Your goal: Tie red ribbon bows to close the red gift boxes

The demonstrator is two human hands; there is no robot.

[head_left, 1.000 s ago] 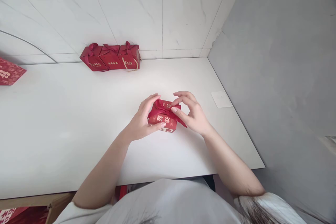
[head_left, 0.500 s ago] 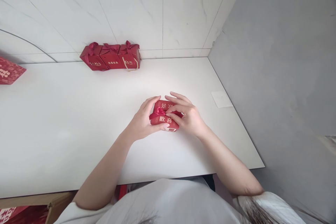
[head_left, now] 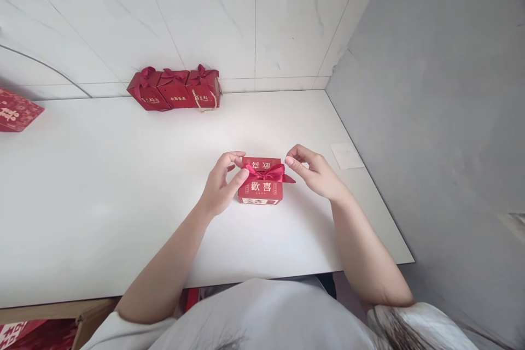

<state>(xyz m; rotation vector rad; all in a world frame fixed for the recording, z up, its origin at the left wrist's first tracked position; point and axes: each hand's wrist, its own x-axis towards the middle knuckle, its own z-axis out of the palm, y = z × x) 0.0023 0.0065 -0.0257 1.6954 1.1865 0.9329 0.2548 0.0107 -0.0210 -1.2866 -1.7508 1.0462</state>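
A red gift box (head_left: 266,194) with pale Chinese characters sits on the white table in front of me. A dark red ribbon (head_left: 273,174) is tied in a bow across its top, one tail lying out to the right. My left hand (head_left: 221,181) is at the box's left side, thumb and fingers closed at the bow's left end; the exact grip is partly hidden. Just off the right rear corner is my right hand (head_left: 311,169), its fingers curled and the thumb tip close to the index finger. Nothing shows in it.
Three joined red boxes (head_left: 177,90) with bows and a gold cord handle stand by the tiled wall. Another red patterned box (head_left: 18,112) is at the left edge. A white square (head_left: 346,156) lies near the right edge. Below the table is an open cardboard box (head_left: 84,317) with red items.
My right hand has let go of the ribbon and moved right, off the box. The bow now shows spread across the top. My left thumb has moved from the front up to the bow.
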